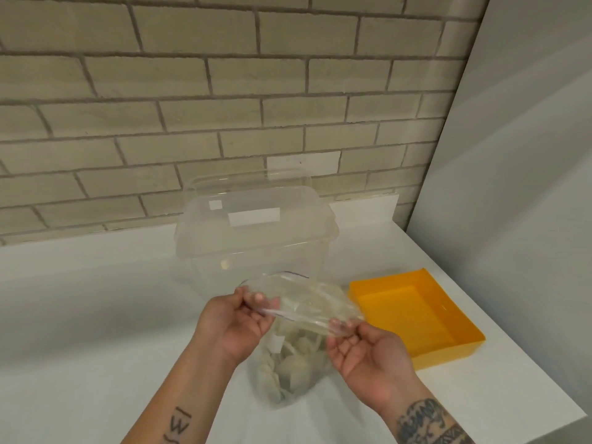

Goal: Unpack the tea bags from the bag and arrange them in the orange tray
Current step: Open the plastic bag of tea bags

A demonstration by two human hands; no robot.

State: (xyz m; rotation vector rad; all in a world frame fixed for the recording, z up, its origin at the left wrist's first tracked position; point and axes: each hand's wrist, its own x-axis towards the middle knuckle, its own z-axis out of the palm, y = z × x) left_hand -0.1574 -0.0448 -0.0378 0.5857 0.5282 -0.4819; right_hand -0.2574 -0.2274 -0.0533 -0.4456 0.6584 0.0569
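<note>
Brick in pale beige is filling the background: the brick wall (224, 91) is running behind the orange tray (407, 312) and off to its left. A plain white panel (528, 187) is standing behind and right of the tray. The white table (80, 315) is carrying everything. The tray is sitting flat on it near the table's right edge, with its long side angling away from the camera.

Left of the tray and further back, a clear plastic tub (256, 251) is standing upright with a clear lid (256, 203) lying on top. Two white labels (254, 217) are showing on it. Tub and tray are sitting near each other, and they don't look to be touching.

The clear zip bag (307, 302) is hanging just left of the tray, in front of the tub, mouth up and held open between both hands. Can't tell whether its bottom is touching the table.

The left hand (237, 325) is pinching the left end of the bag's rim between thumb and fingers. The right hand (368, 354), palm up, is pinching the right end of the near zip strip between thumb and forefinger, with the other fingers curling loosely. It's the hand nearer the tray and it isn't touching it.

The tea bags (294, 363), round and greyish, are bunching in the lower half of the bag, all left of the tray.
</note>
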